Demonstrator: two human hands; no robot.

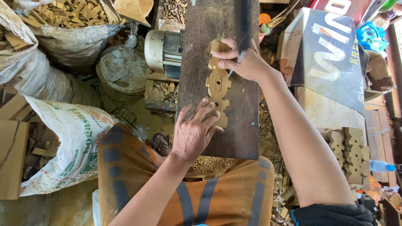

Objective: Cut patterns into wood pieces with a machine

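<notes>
The carved wood piece lies on the dark board, stretched between my two hands. My left hand presses flat, fingers spread, on its near end. My right hand rests on its far end, closed around a thin tool whose tip points at the piece's middle. The hands are apart. A motor sits beyond my left hand, sacks further left.

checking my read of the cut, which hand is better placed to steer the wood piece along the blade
Probably the right hand: it grips the wood piece right beside the blade. The left hand only presses flat on the near end, steadying it on the board.
</notes>
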